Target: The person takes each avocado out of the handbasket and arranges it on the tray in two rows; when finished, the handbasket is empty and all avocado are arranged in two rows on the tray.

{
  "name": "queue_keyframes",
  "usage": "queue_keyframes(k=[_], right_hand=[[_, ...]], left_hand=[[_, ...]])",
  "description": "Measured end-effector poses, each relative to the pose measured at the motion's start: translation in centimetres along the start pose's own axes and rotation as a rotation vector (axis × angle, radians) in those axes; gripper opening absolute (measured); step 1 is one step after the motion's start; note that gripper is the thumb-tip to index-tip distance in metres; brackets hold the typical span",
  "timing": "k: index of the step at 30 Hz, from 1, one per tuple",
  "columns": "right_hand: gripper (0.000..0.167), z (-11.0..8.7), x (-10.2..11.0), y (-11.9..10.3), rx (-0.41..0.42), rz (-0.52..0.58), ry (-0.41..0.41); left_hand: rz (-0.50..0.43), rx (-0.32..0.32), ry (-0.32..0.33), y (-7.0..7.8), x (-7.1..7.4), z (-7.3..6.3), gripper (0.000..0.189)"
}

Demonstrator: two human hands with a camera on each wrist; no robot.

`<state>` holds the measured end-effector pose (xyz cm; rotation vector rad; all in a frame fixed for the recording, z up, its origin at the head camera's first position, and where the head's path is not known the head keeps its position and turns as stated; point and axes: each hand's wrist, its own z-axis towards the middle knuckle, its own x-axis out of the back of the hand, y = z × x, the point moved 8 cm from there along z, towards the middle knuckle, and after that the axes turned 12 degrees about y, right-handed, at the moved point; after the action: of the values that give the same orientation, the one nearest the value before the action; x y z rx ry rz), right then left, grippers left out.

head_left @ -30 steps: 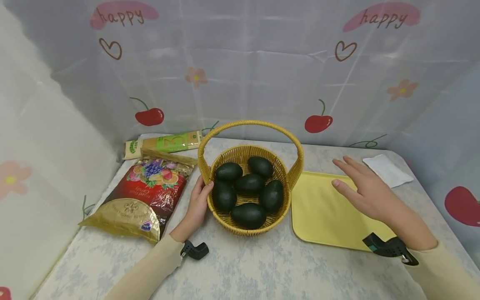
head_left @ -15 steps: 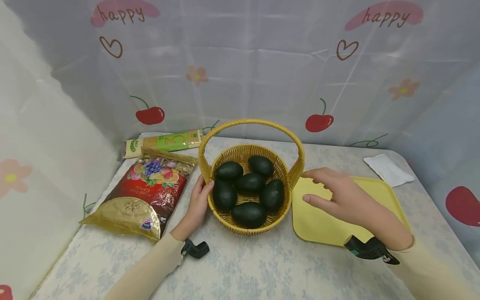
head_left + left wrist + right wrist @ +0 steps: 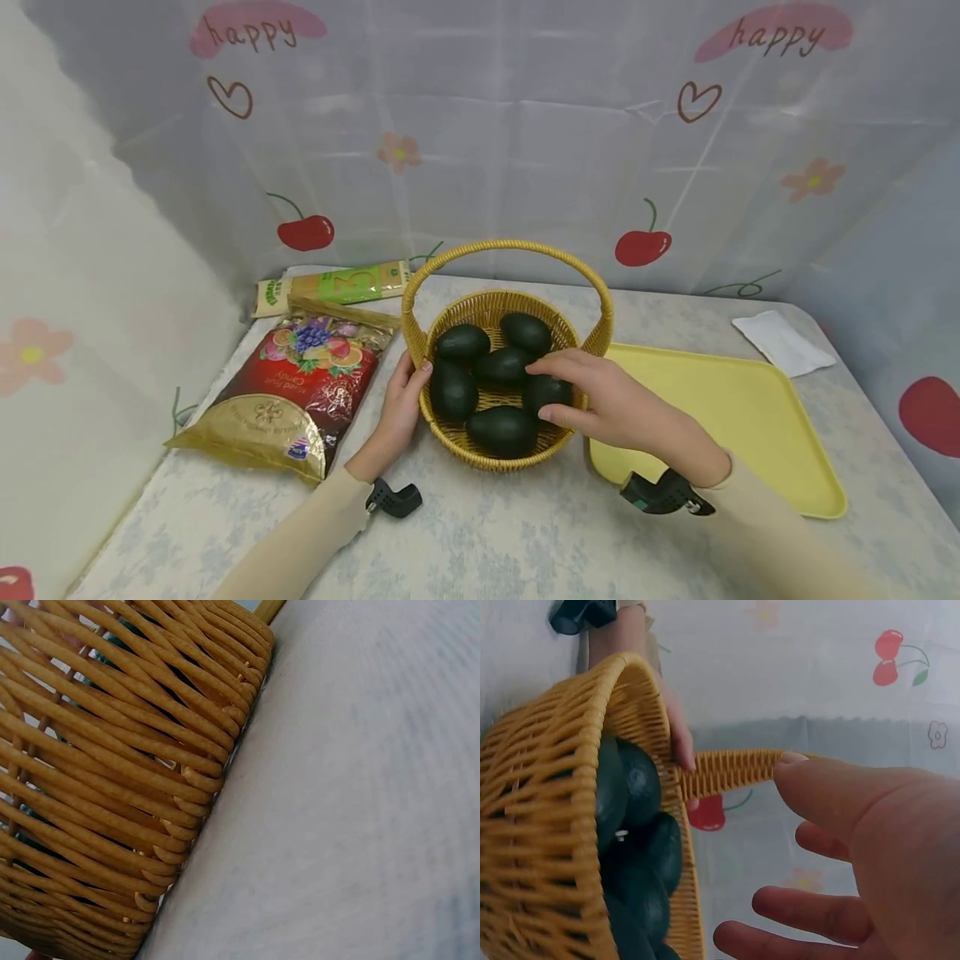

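A yellow wicker basket (image 3: 501, 461) with a tall arched handle holds several dark green avocados (image 3: 502, 431). My left hand (image 3: 399, 406) holds the basket's left side, its thumb over the rim beside the handle's base. My right hand (image 3: 611, 406) is over the basket's right rim, with its thumb and fingers apart above the rightmost avocado (image 3: 546, 394), partly covering it. In the right wrist view, the fingers and thumb of that hand are spread, with nothing between them. The left wrist view shows the basket's woven wall (image 3: 112, 772) close up, and its base against the tablecloth.
A yellow tray (image 3: 750, 417) lies right of the basket, partly under my right forearm. Behind it is a folded white cloth (image 3: 783, 342). On the left are a red and gold candy bag (image 3: 288, 400) and a long green-labelled packet (image 3: 360, 285). A printed curtain (image 3: 480, 150) stands behind.
My right hand has moved left from above the yellow tray to over the right part of the basket. The left hand has stayed on the basket's left side.
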<state>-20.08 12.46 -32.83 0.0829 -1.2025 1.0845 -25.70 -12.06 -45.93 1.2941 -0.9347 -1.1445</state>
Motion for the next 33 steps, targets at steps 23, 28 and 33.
queue_keyframes(k=[23,28,33], right_hand=[[0.029,1.8,-7.6,-0.7,0.043,0.034,-0.347],[0.032,1.8,-8.1,-0.4,0.017,0.086,-0.391],[0.038,1.7,-8.5,0.0,0.005,0.144,-0.436]], left_hand=[[0.021,-0.015,-0.015,0.2,-0.2,-0.1,0.053],[0.025,-0.019,-0.011,0.2,-0.1,-0.1,0.053],[0.029,-0.021,-0.007,0.1,0.0,0.0,0.053]])
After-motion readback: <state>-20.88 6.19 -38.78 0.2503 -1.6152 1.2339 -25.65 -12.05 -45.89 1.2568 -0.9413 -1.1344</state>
